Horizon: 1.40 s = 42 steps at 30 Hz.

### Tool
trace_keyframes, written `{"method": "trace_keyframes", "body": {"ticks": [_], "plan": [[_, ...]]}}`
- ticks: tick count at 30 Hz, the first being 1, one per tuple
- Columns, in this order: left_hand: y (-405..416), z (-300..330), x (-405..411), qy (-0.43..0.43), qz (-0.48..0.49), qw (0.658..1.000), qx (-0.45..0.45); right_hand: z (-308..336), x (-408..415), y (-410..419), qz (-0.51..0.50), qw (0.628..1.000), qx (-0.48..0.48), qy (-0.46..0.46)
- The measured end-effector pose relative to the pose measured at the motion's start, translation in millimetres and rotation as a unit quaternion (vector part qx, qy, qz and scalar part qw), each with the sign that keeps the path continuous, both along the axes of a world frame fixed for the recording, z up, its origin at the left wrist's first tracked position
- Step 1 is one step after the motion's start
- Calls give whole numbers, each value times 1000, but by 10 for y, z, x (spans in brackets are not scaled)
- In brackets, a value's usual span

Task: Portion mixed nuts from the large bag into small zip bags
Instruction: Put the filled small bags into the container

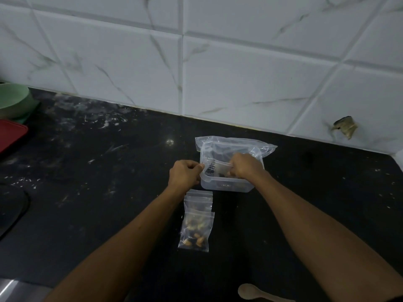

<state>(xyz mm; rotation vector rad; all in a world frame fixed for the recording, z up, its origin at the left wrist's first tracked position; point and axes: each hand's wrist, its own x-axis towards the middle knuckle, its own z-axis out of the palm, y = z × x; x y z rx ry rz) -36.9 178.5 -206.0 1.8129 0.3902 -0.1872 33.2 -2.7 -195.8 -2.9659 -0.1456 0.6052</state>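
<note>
A large clear bag (257, 146) lies in and behind a clear plastic container (226, 186) on the black counter. Over the container's mouth a small zip bag (218, 165) is stretched between both hands. My left hand (185, 174) pinches its left edge. My right hand (245, 165) pinches its right edge. Dark contents show faintly under it inside the container. Two small zip bags holding nuts lie in front of the container, one (198, 202) partly under the other (195, 233).
A green bowl (13, 100) and a red lid (11, 132) sit at the far left. A wooden spoon (250, 292) lies at the bottom edge. The tiled wall (218, 73) rises behind the counter (109, 171). A metal edge (13, 290) shows bottom left.
</note>
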Motion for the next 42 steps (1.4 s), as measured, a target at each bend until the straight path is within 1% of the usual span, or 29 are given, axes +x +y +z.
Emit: {"method": "trace_keyframes", "body": {"ticks": [6,8,10,12,13,14,15,16,17,19,20,21,23,26,32,34,36,39,40,41,42], "plan": [[12,14,-53,4,6,1000,6,15,-28,-28,-7,999,31,24],[90,3,-152,13,2,999,29,103,-73,-82,-24,999,43,8],[232,-28,-312,18,-19,997,74,210,-192,-154,-61,993,69,-78],[383,-65,-542,33,-49,991,121,331,-449,-206,-109,968,131,-183],[448,-92,-673,44,-65,987,140,358,-610,-204,-124,956,164,-208],[491,-116,-810,56,-81,983,154,352,-788,-180,-133,951,190,-205],[520,-141,-941,70,-98,980,161,300,-966,-132,-139,952,208,-176],[528,-170,-1058,84,-116,976,163,212,-1132,-67,-147,956,221,-121],[517,-205,-1161,98,-135,972,165,110,-1291,5,-162,958,233,-47],[455,-277,-1314,119,-157,965,175,-73,-1557,160,-192,943,249,110],[419,-328,-1358,118,-154,962,191,-139,-1668,224,-201,932,253,165],[388,-376,-1390,112,-145,960,211,-198,-1760,275,-207,923,259,195],[340,-437,-1429,104,-128,960,228,-294,-1899,342,-219,912,280,203],[311,-491,-1467,95,-113,966,213,-339,-1973,373,-228,912,292,177],[324,-484,-1540,59,-133,972,184,-257,-2015,323,-206,899,336,193],[315,-416,-1581,23,-134,977,164,-204,-2053,299,-206,889,358,197],[310,-304,-1615,-25,-124,983,137,-122,-2078,261,-203,872,401,195],[302,-77,-1553,-84,-142,980,108,107,-1986,152,-205,817,500,200],[298,1,-1495,-104,-150,977,107,204,-1910,104,-192,807,522,200],[288,78,-1414,-126,-156,974,106,315,-1820,56,-169,811,527,191],[269,158,-1321,-148,-161,970,105,438,-1722,8,-142,827,514,175]]}}
